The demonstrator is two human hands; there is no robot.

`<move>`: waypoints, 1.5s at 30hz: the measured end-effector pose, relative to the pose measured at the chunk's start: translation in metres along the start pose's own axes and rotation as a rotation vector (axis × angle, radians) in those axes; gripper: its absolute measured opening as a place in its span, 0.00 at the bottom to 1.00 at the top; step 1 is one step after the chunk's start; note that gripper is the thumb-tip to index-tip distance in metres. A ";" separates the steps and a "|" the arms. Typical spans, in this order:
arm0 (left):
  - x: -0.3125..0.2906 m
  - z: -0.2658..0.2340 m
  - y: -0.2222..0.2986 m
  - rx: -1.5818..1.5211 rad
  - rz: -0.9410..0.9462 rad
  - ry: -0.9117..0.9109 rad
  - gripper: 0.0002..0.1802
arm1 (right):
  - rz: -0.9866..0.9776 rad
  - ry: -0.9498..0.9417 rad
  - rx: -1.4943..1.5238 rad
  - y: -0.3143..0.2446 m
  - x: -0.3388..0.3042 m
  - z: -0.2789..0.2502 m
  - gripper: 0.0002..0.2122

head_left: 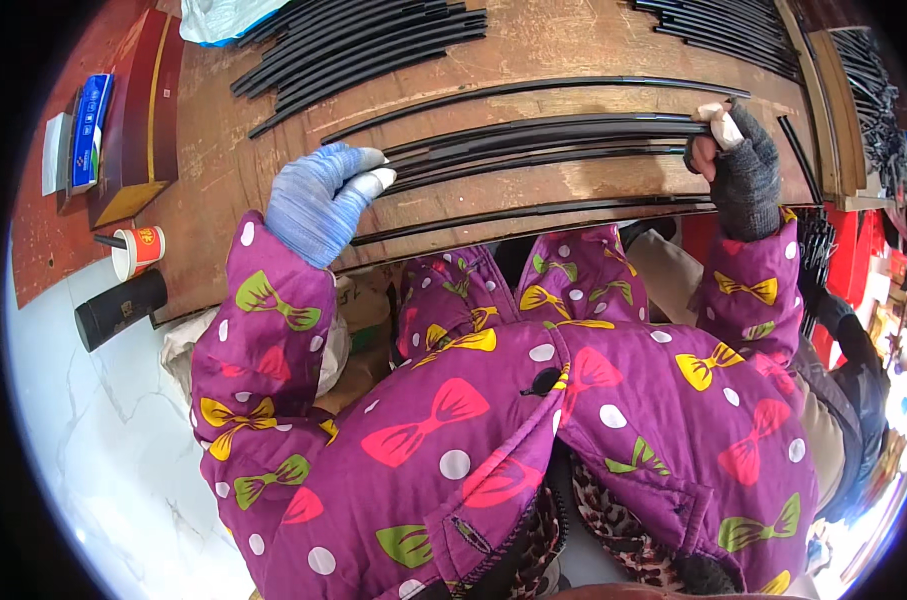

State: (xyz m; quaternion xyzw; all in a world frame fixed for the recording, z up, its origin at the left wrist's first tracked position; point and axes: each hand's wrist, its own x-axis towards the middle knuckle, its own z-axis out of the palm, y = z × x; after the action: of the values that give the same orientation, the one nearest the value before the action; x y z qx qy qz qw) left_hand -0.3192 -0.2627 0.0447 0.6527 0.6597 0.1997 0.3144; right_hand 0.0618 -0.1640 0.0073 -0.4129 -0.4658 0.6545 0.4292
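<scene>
Several thin black rods (543, 138) stretch sideways between my hands, just above the brown wooden table (593, 182). My left hand (323, 200), in a light blue glove with whitish fingertips, pinches their left ends between thumb and fingers. At the other end, my right hand (741, 165) is closed around the rods; its dark grey glove leaves fingers bare, and white wrapping covers some of them. One long black rod (533, 88) lies on the table beyond the held ones. Another rod (533, 209) lies along the near edge.
Piles of black rods lie at the far left (363, 55) and far right (723, 35). A dark red box (138, 120), a blue packet (91, 130), a paper cup (138, 252) and a black cylinder (121, 310) are at left. A wooden ledge (838, 110) borders the right side.
</scene>
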 end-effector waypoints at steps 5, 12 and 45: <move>0.002 -0.002 -0.013 -0.226 -0.355 -0.103 0.11 | 0.038 0.006 0.047 0.012 0.006 -0.017 0.12; -0.003 -0.011 -0.009 -0.325 -0.401 -0.119 0.10 | 0.093 0.041 0.093 0.015 0.003 -0.018 0.13; 0.002 -0.007 -0.013 -0.505 -0.436 -0.003 0.09 | 0.054 0.169 0.068 0.009 0.012 -0.070 0.07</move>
State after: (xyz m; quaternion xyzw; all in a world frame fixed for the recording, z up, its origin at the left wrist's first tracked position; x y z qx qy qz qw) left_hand -0.3329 -0.2602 0.0408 0.3981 0.7130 0.2841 0.5025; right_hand 0.1223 -0.1361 -0.0189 -0.4645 -0.3942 0.6439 0.4629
